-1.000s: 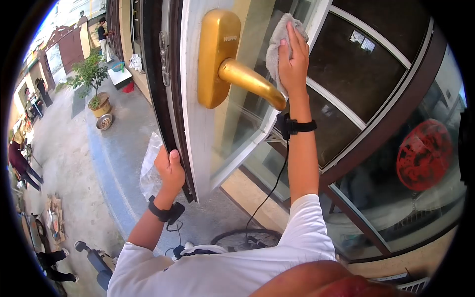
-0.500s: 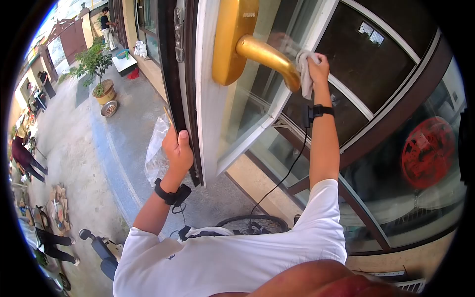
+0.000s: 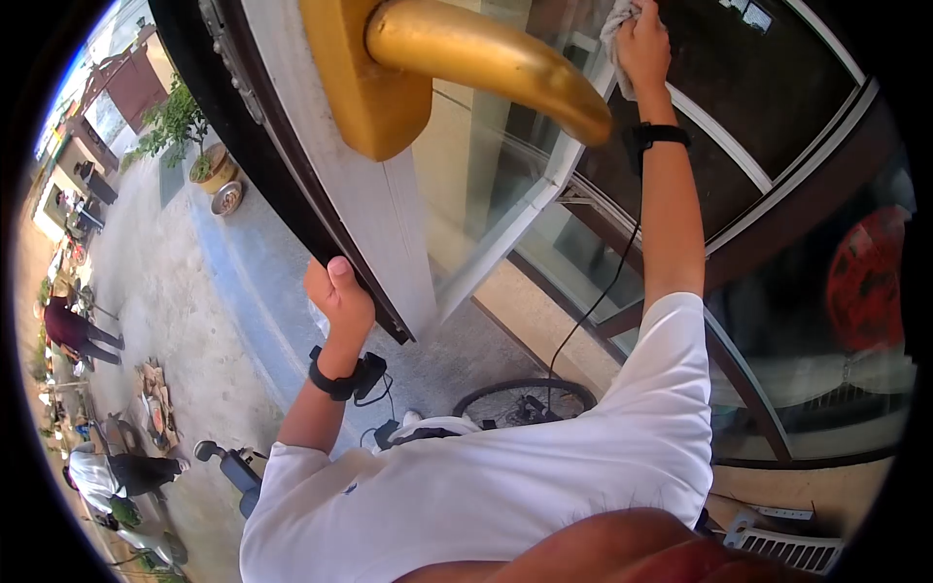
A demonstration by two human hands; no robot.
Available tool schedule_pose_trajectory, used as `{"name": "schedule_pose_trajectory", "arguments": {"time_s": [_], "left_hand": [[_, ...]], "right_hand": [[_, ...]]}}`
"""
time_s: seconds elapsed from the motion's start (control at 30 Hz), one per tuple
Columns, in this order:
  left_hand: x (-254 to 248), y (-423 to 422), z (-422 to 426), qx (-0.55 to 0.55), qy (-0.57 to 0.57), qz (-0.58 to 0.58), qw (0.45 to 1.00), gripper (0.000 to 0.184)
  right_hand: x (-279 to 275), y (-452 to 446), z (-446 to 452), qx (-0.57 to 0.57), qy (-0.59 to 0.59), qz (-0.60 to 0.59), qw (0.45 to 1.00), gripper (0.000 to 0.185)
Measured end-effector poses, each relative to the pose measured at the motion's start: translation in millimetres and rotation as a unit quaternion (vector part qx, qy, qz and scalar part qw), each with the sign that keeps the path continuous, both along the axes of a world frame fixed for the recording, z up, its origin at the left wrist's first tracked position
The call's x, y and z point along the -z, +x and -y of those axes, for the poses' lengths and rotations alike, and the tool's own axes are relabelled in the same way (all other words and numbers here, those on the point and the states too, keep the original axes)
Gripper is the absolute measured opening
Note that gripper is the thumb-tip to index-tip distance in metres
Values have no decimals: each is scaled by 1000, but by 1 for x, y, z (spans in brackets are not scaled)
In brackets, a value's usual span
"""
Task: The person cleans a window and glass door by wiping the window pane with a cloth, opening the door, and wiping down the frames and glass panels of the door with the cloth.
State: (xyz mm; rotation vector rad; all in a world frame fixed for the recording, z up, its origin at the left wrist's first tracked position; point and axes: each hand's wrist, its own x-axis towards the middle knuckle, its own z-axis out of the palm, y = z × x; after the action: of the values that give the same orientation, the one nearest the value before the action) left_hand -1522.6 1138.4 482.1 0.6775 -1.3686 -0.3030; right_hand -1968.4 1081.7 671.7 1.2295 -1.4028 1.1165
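Note:
My left hand is closed round the dark outer edge of an open window sash, low near its bottom corner, with the thumb on the near side. My right hand is raised at the top and pinches a crumpled light grey cloth near the white border on the far side of the glass pane. Between the hands, a large gold handle sticks out from the white sash frame, close to my view. Both wrists wear black straps with small devices.
A bicycle wheel stands below the sash. A black cable hangs from my right wrist. A potted plant and a metal bowl are at the left. Several people are farther off, one in a dark red top.
My view has shifted closer to the gold handle, and the sash appears more tilted. My right hand and the cloth sit higher in view. The clear plastic behind my left hand is out of sight.

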Motion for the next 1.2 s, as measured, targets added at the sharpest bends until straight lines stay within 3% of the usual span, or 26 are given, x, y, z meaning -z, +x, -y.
{"name": "schedule_pose_trajectory", "arguments": {"time_s": [0.07, 0.17, 0.27, 0.4, 0.47, 0.53, 0.63, 0.73, 0.8, 0.93, 1.0, 1.2], "left_hand": [[-6, -2, -7, 42, 24, -39, 998, 53], [1, 8, -3, 72, 53, 8, 996, 50], [-5, 2, -5, 80, 45, -27, 995, 49], [-1, 4, -4, 75, 47, -16, 996, 49], [4, 6, 0, 92, 43, -18, 995, 46], [2, 7, -2, 97, 46, -12, 994, 46], [4, 7, -1, 95, 52, 0, 994, 46], [0, 4, -4, 81, 59, -8, 995, 46], [-6, -1, -5, 53, 37, -8, 998, 53], [-1, -2, -2, 26, 37, -18, 999, 53], [5, 0, -3, 19, 91, -57, 994, 52], [38, 29, 10, 4, 81, 13, 997, 45]], "right_hand": [[50, -15, 7, -101, 22, 120, 987, 24], [124, 8, 2, -71, 40, 205, 975, 22], [180, 18, -1, -42, 68, 271, 959, 22], [223, 17, -5, -30, 118, 349, 929, 29], [231, 16, -9, -67, 143, 405, 900, 27], [218, 0, -14, -110, 128, 372, 913, 24], [135, 0, -28, -129, 82, 351, 924, 30], [59, -8, -24, -141, 18, 226, 964, 32], [32, -2, -22, -136, 57, 243, 959, 34], [59, 17, -5, -131, 34, 201, 970, 35], [87, 17, -2, -58, 41, 241, 968, 34], [179, 2, 4, -21, 18, 162, 986, 29]]}}
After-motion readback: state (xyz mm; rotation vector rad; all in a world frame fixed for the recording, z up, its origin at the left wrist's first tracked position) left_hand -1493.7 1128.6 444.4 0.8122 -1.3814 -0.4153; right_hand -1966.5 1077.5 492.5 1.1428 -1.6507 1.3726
